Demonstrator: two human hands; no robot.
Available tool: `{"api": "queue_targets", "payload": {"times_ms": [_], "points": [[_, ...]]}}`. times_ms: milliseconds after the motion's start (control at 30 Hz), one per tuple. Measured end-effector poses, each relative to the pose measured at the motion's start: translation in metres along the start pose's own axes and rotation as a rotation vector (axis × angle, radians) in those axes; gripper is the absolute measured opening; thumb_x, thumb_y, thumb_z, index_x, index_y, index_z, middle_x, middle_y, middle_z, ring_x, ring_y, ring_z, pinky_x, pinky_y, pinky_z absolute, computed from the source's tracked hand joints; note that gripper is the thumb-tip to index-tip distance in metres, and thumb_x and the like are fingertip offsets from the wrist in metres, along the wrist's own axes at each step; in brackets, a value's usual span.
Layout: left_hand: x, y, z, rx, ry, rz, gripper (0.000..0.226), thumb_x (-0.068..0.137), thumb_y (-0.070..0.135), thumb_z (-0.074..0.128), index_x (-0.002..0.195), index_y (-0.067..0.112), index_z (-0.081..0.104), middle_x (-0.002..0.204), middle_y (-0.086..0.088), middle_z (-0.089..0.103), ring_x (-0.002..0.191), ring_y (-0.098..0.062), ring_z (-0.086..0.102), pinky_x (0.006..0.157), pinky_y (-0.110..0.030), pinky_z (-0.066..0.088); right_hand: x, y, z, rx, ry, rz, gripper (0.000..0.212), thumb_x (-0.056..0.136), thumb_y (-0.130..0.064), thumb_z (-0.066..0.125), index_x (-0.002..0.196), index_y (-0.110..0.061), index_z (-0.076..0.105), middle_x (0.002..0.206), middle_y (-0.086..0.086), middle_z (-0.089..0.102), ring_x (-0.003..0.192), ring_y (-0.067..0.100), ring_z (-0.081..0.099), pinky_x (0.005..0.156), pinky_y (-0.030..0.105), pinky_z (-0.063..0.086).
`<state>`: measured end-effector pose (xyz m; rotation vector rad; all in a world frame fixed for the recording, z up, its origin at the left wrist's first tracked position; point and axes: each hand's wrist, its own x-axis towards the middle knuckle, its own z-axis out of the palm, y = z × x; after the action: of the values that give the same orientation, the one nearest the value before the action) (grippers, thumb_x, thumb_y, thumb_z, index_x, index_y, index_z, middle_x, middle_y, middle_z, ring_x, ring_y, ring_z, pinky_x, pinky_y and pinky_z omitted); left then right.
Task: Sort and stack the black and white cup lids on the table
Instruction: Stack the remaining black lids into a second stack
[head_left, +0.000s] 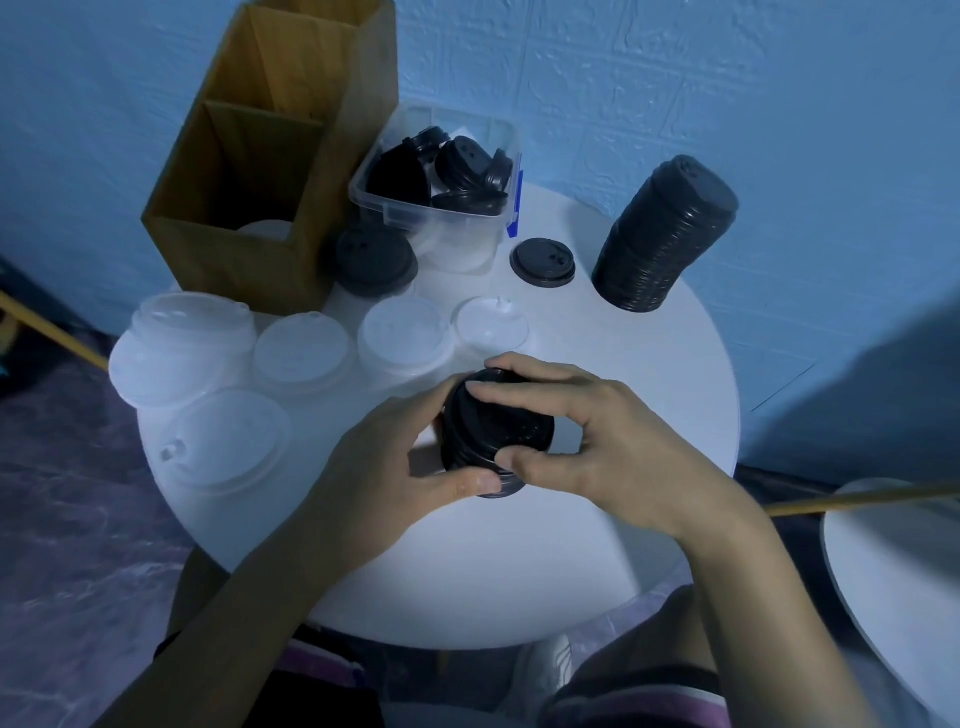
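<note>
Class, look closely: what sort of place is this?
Likely an informal indoor sorting corner: a small round table against a blue wall, a cardboard box, a clear tub of black lids.

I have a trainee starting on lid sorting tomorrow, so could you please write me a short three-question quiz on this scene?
1. True or false: the left hand and the right hand both grip the small stack of black lids.
2. Where is the tall stack of black lids? A. in the cardboard box; B. on the table, at its far right; C. in the clear bin.
3. What colour are the loose lids lying on the table left of the hands?
Key: 1 true; 2 B; 3 white.
</note>
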<state>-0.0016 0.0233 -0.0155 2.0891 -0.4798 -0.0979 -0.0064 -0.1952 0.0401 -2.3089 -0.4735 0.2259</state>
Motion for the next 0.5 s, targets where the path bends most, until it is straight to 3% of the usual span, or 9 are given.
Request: {"api": "queue_targets", "payload": {"times_ms": [133, 367, 500], "points": [[0.001, 0.002, -0.001, 0.006, 0.007, 0.020, 0.058, 0.078, 0.041, 0.083, 0.122, 0.061, 0.051, 0.120, 0.034, 0.062, 0.116, 0.012, 0.054, 0.088, -0.002, 0.037, 0.002, -0.004, -0.005, 0.001, -0.039, -0.041, 0.053, 0.087, -0.014, 0.078, 0.132, -0.039, 0.066, 0.135, -0.040, 0.046, 0.131, -0.011, 0.042, 0.108, 0.017, 0.039], [0.000, 0.006, -0.002, 0.016, 0.021, 0.028, 0.063, 0.078, 0.035, 0.086, 0.112, 0.070, 0.047, 0.115, 0.046, 0.055, 0.112, 0.021, 0.049, 0.085, 0.004, 0.032, 0.004, 0.003, -0.001, 0.061, -0.069, -0.041, 0.055, 0.088, -0.013, 0.076, 0.134, -0.042, 0.064, 0.143, -0.038, 0.045, 0.138, -0.011, 0.038, 0.115, 0.027, 0.039], [0.000, 0.006, -0.001, 0.038, 0.026, 0.023, 0.061, 0.077, 0.035, 0.086, 0.114, 0.065, 0.049, 0.116, 0.043, 0.057, 0.113, 0.018, 0.049, 0.084, 0.004, 0.031, -0.004, 0.013, 0.008, 0.228, 0.004, 0.019, 0.068, 0.089, -0.017, 0.079, 0.144, -0.043, 0.050, 0.143, -0.027, 0.054, 0.138, -0.003, 0.045, 0.118, 0.033, 0.038]]}}
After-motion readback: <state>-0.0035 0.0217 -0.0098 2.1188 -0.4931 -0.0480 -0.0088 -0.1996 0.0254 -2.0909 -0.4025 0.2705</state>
